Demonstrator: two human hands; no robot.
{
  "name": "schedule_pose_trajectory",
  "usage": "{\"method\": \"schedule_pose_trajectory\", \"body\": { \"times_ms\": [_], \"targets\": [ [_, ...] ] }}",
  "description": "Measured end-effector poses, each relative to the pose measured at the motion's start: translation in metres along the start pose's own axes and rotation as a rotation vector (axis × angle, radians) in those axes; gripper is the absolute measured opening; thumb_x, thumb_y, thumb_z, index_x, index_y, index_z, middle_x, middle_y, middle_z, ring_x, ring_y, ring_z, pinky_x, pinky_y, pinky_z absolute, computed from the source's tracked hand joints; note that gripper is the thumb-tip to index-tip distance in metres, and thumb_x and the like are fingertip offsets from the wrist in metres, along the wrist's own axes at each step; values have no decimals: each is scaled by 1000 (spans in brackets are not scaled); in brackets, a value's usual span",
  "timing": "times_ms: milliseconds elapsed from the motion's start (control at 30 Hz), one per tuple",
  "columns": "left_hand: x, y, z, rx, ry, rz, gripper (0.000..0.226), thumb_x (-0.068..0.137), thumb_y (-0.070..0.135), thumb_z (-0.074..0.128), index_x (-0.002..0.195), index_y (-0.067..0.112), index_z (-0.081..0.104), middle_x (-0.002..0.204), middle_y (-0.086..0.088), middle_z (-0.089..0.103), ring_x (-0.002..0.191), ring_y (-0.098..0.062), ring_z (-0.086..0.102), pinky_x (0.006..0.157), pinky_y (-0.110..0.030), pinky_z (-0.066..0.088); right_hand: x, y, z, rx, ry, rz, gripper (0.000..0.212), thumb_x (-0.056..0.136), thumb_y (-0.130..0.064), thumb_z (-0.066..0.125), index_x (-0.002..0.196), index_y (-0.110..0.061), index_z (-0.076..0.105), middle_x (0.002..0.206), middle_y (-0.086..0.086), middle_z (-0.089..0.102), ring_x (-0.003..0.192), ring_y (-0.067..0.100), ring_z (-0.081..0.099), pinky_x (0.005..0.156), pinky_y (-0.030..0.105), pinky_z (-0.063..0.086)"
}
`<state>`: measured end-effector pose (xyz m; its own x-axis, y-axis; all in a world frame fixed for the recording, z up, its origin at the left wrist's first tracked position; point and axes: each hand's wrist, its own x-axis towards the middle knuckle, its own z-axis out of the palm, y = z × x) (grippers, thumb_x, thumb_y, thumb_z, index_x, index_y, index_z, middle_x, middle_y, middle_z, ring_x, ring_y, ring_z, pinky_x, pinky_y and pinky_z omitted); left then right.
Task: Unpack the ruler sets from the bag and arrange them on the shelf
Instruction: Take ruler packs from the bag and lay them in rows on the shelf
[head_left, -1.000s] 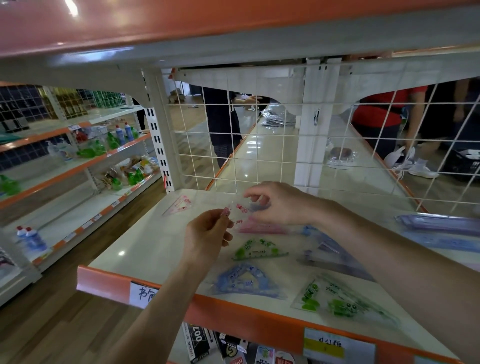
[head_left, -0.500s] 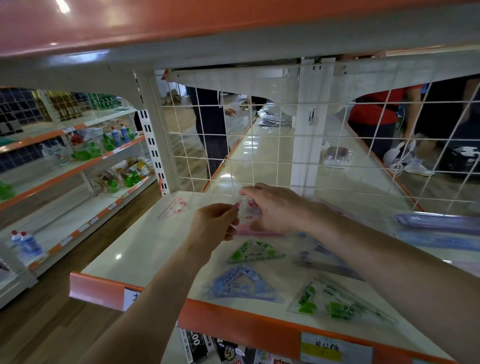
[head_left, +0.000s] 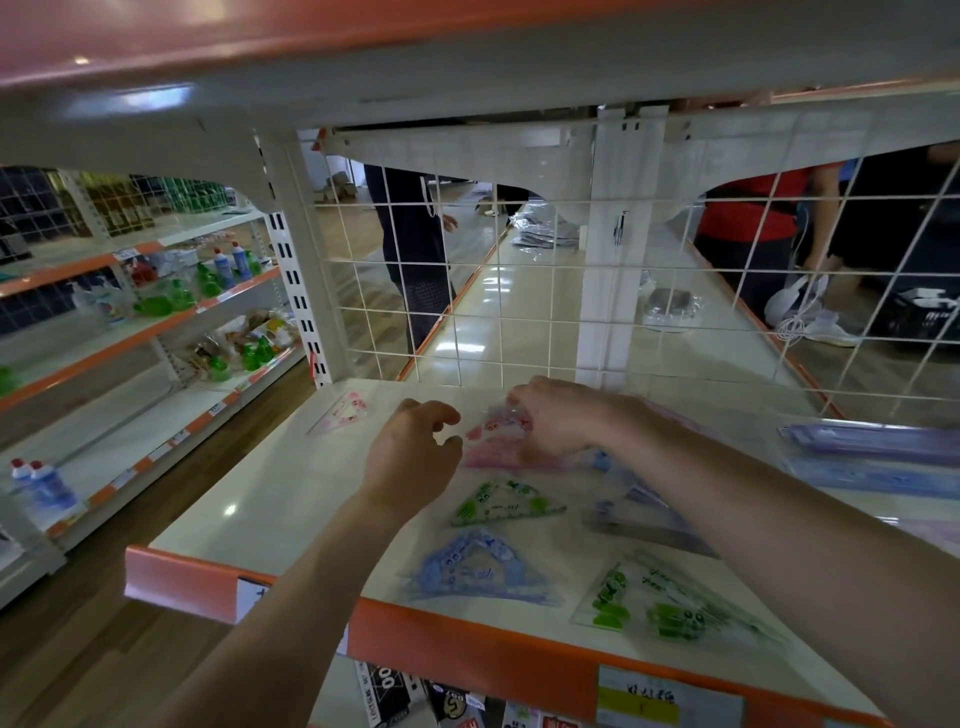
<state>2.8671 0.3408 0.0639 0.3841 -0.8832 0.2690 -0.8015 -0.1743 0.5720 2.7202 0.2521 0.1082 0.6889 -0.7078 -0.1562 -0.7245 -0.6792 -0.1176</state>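
Several clear ruler-set packets lie on the white shelf (head_left: 249, 493). My right hand (head_left: 563, 418) grips a pink ruler set (head_left: 493, 441) at the back of the shelf, low over the surface. Just left of that set, my left hand (head_left: 415, 452) hovers with loosely curled fingers that hold nothing. In front of the hands lie a green triangle set (head_left: 506, 501), a blue triangle set (head_left: 478, 569) and a second green set (head_left: 670, 608). A small pink triangle (head_left: 340, 413) lies alone at the back left. No bag is in view.
A white wire grid (head_left: 467, 291) closes the back of the shelf, and an upper shelf (head_left: 467, 62) hangs low overhead. Purple ruler packets (head_left: 878, 441) lie at the right. The orange front lip (head_left: 467, 644) carries price labels. People stand beyond the grid.
My left hand has let go of the pink ruler set and drawn slightly left. My right hand has lowered the set toward the shelf's back.
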Motion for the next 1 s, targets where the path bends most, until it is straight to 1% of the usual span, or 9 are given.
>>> {"method": "schedule_pose_trajectory", "body": {
  "times_ms": [67, 200, 300, 433, 667, 767, 833, 933, 1000],
  "targets": [
    [-1, 0, 0, 72, -4, 33, 30, 89, 20, 61, 119, 21, 62, 114, 0, 53, 97, -16, 58, 77, -22, 44, 2, 1, 1, -14, -29, 4, 66, 82, -36, 70, 137, -13, 42, 125, 5, 49, 106, 22, 53, 80, 30, 45],
    [-6, -7, -4, 151, -4, 65, 29, 90, 21, 60, 119, 24, 61, 118, 2, 52, 109, -17, 55, 88, -27, 48, 6, -2, 2, -40, -71, -5, 65, 85, -36, 66, 141, -16, 40, 132, 5, 48, 112, 23, 52, 89, 32, 45],
    [-10, -16, -16, 177, -1, 19, 29, 91, 24, 58, 121, 27, 59, 119, 4, 50, 109, -15, 53, 90, -28, 48, 6, -16, -2, -1, -2, -59, 58, 91, -41, 59, 141, -18, 40, 136, 3, 42, 119, 22, 47, 91, 31, 40],
    [-16, -37, -34, 188, 13, -63, 30, 92, 26, 57, 122, 29, 58, 124, 5, 49, 110, -14, 53, 92, -28, 48, 24, -52, 3, 86, 81, -135, 46, 94, -34, 55, 137, -22, 45, 136, 3, 42, 122, 21, 45, 96, 33, 38],
    [-28, -82, -69, 199, 52, -157, 32, 91, 29, 59, 123, 29, 57, 125, 6, 48, 111, -13, 51, 91, -31, 50, 89, -115, 23, 86, 76, -156, 38, 92, -20, 48, 129, -15, 55, 132, 11, 48, 119, 28, 48, 97, 38, 42],
    [-32, -101, -81, 220, 69, -179, 31, 91, 29, 58, 122, 29, 58, 124, 6, 49, 106, -11, 53, 87, -28, 51, 112, -139, 31, 54, 29, -122, 39, 91, -16, 43, 128, -7, 52, 131, 15, 49, 118, 34, 49, 96, 40, 40],
    [-31, -110, -87, 244, 62, -192, 30, 92, 29, 58, 121, 29, 58, 123, 6, 48, 105, -11, 52, 86, -27, 51, 121, -152, 37, 34, -4, -97, 42, 92, -17, 40, 132, -8, 48, 133, 12, 49, 118, 35, 49, 96, 40, 39],
    [-19, -123, -93, 285, 68, -234, 30, 92, 30, 58, 121, 27, 58, 122, 4, 49, 107, -13, 52, 85, -30, 51, 125, -169, 50, 39, -16, -149, 47, 90, -22, 38, 136, -11, 42, 133, 11, 51, 112, 36, 53, 92, 42, 43],
    [-7, -131, -96, 309, 59, -280, 29, 91, 31, 58, 120, 25, 59, 121, 1, 52, 105, -17, 54, 82, -33, 51, 119, -180, 50, 24, -17, -210, 46, 93, -23, 41, 137, -12, 42, 134, 10, 51, 113, 34, 54, 93, 38, 45]
  ]
}}
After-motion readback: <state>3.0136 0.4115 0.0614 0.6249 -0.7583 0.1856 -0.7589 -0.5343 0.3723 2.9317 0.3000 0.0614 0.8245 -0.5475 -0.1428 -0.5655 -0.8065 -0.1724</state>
